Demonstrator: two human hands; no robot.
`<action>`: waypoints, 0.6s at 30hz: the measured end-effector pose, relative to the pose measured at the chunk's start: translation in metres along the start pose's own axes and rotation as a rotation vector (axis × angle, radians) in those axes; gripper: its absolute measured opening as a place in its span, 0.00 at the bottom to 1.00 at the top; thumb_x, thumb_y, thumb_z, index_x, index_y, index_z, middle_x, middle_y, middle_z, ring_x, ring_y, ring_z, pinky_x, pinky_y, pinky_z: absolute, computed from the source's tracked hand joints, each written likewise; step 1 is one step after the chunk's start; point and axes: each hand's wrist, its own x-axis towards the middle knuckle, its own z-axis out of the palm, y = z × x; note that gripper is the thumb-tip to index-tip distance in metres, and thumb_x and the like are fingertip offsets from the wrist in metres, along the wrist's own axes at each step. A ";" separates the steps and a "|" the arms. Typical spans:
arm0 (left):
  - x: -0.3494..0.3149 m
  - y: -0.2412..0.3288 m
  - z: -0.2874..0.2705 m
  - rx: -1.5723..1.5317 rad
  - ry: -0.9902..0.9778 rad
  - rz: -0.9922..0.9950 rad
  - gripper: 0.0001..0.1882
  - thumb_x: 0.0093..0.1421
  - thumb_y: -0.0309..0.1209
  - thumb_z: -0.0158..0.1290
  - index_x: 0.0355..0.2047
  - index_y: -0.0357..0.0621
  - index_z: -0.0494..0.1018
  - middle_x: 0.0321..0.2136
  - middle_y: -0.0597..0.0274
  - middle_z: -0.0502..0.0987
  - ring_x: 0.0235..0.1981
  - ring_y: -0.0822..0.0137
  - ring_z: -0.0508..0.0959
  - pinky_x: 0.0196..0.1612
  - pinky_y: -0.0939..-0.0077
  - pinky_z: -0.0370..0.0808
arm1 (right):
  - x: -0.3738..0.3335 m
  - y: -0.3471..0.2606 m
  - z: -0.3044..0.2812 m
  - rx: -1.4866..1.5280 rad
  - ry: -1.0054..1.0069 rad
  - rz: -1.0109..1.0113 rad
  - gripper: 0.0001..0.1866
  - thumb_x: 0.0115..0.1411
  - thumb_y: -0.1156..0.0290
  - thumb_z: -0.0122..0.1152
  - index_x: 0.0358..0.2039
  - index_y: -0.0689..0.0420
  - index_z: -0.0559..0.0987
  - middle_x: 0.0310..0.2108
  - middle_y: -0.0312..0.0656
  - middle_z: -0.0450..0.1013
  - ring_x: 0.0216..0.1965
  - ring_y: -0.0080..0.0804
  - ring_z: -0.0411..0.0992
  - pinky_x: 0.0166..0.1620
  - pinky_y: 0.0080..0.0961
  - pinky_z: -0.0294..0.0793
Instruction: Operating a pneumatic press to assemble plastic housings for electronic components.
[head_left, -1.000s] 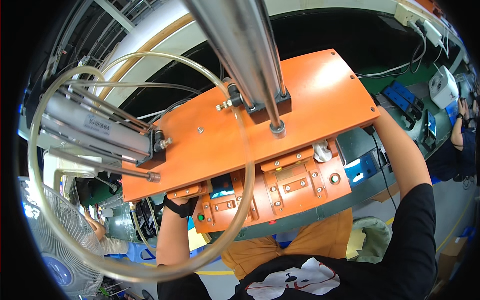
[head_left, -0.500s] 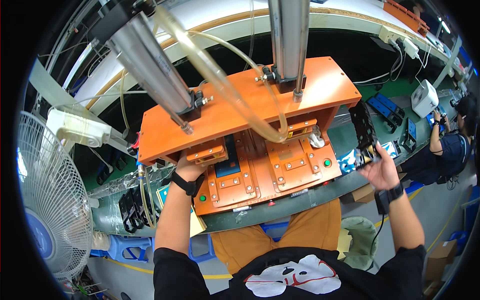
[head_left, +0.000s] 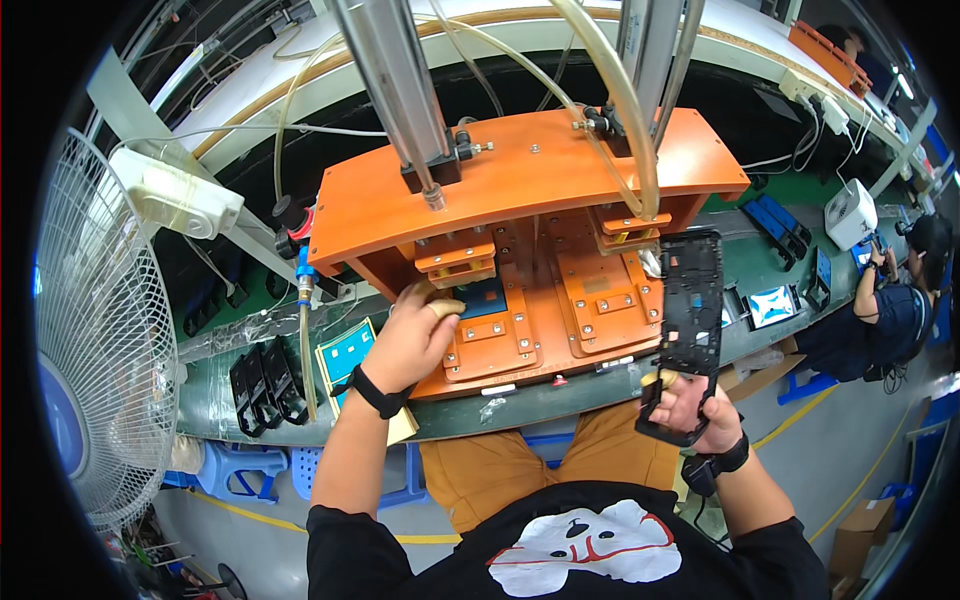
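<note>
My right hand (head_left: 700,412) grips the lower end of a black plastic frame (head_left: 692,300) with many cut-outs, held upright at the right front of an orange press (head_left: 530,160). My left hand (head_left: 415,335) reaches to the press's left fixture, fingers reaching out and slightly bent. A finger in a yellow cot meets the edge of a flat blue piece (head_left: 485,298) lying in that fixture, just under the left press head (head_left: 455,258). Other fingertips are partly hidden. The right fixture (head_left: 605,300) holds no blue piece that I can see.
Black frames (head_left: 268,385) and a blue sheet stack (head_left: 345,350) lie left on the green bench, beside a hose. A fan (head_left: 100,340) stands at far left. Blue-and-black parts (head_left: 775,228) and a white box (head_left: 850,215) lie right, where a person (head_left: 880,290) works.
My left hand has drawn out from beneath the left press head toward the fixture's front. My right hand has brought the black frame leftward and nearer, turning it to show its broad side.
</note>
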 end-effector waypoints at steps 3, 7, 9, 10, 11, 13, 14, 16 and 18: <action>-0.008 0.006 0.000 0.033 0.023 0.014 0.15 0.65 0.31 0.60 0.51 0.41 0.80 0.57 0.44 0.74 0.61 0.41 0.71 0.66 0.52 0.69 | 0.004 0.017 0.007 0.065 -0.035 0.065 0.54 0.55 0.56 0.80 0.74 0.60 0.58 0.68 0.56 0.66 0.63 0.58 0.71 0.62 0.50 0.74; -0.027 0.014 -0.005 -0.058 0.179 0.025 0.18 0.65 0.32 0.60 0.53 0.42 0.78 0.58 0.45 0.74 0.62 0.39 0.71 0.66 0.50 0.68 | -0.001 0.035 0.005 0.049 -0.065 0.117 0.55 0.54 0.54 0.80 0.74 0.60 0.59 0.69 0.56 0.66 0.64 0.65 0.69 0.63 0.54 0.72; -0.041 0.026 -0.004 -0.113 0.224 0.070 0.19 0.63 0.32 0.62 0.54 0.42 0.78 0.60 0.45 0.74 0.63 0.40 0.71 0.67 0.49 0.68 | -0.007 0.043 0.006 0.034 -0.106 0.122 0.54 0.54 0.54 0.80 0.74 0.61 0.60 0.69 0.58 0.65 0.64 0.67 0.69 0.61 0.55 0.72; -0.050 0.035 -0.002 -0.141 0.203 0.094 0.24 0.61 0.36 0.66 0.56 0.41 0.78 0.61 0.46 0.74 0.64 0.41 0.71 0.68 0.49 0.67 | -0.008 0.048 0.007 0.052 -0.112 0.147 0.54 0.54 0.55 0.80 0.74 0.60 0.60 0.69 0.59 0.65 0.64 0.68 0.69 0.61 0.57 0.71; -0.058 0.046 0.001 -0.181 0.147 0.139 0.28 0.59 0.40 0.67 0.57 0.42 0.77 0.62 0.47 0.73 0.64 0.41 0.71 0.68 0.49 0.67 | -0.007 0.053 0.008 0.096 -0.144 0.187 0.53 0.54 0.60 0.78 0.74 0.61 0.60 0.69 0.59 0.64 0.63 0.60 0.70 0.62 0.59 0.70; -0.072 0.075 0.015 -0.295 0.047 0.219 0.37 0.56 0.49 0.70 0.61 0.45 0.75 0.63 0.47 0.72 0.67 0.41 0.69 0.69 0.48 0.66 | -0.001 0.065 0.011 0.177 -0.214 0.233 0.52 0.54 0.66 0.76 0.75 0.61 0.59 0.70 0.58 0.63 0.63 0.51 0.71 0.64 0.62 0.69; -0.077 0.089 0.023 -0.368 0.006 0.249 0.42 0.54 0.54 0.72 0.63 0.46 0.73 0.65 0.48 0.71 0.68 0.41 0.68 0.69 0.47 0.66 | 0.003 0.073 0.014 0.210 -0.230 0.261 0.52 0.55 0.65 0.77 0.75 0.60 0.58 0.70 0.56 0.63 0.64 0.50 0.70 0.65 0.60 0.68; -0.087 0.112 0.036 -0.396 -0.125 0.268 0.48 0.52 0.58 0.72 0.66 0.47 0.70 0.67 0.49 0.69 0.71 0.41 0.66 0.71 0.44 0.64 | 0.015 0.091 0.019 0.264 -0.258 0.332 0.53 0.56 0.63 0.77 0.76 0.58 0.56 0.71 0.54 0.63 0.65 0.49 0.69 0.66 0.58 0.68; -0.090 0.118 0.043 -0.376 -0.126 0.260 0.49 0.48 0.51 0.75 0.67 0.46 0.70 0.67 0.50 0.68 0.71 0.41 0.65 0.72 0.42 0.62 | 0.034 0.102 0.021 0.287 -0.354 0.362 0.52 0.60 0.60 0.75 0.76 0.56 0.55 0.70 0.51 0.63 0.65 0.47 0.69 0.66 0.56 0.68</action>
